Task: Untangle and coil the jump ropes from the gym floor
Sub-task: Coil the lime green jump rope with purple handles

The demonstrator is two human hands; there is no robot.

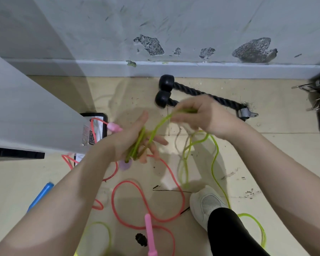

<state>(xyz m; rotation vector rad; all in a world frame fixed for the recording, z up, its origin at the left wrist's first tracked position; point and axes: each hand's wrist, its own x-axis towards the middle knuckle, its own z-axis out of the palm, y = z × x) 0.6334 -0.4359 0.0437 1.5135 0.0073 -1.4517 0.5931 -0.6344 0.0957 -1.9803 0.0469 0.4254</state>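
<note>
While the left hand (135,139) stands open and flat with several turns of the green rope (213,159) wound across its palm and fingers, the right hand (201,115) pinches the same rope between thumb and fingertips, holding a span up between the two hands. The rest of the green rope hangs from the right hand to the floor (266,163), loops near the white shoe (205,202) and trails off to the lower right and lower left.

The likeliest trouble, as I judge it, is the turns sliding off the open left fingers, since nothing pins them but the rope's own tension. The trailing length passes just beside the shoe, so a step could trap it and jerk the coil loose. The pink rope (148,202) lies in wide loops on the floor beneath the hands, with one pink handle (150,235) at the bottom and another near the cabinet (26,117); whether green crosses under pink there I cannot tell, but a snag would drag both.

Room is tight on the left, where the cabinet edge stands close to the left hand. The wall (174,24) is ahead, and the black battle rope (198,93) lies along its base behind the right hand. Open floor lies to the right and toward the person.
</note>
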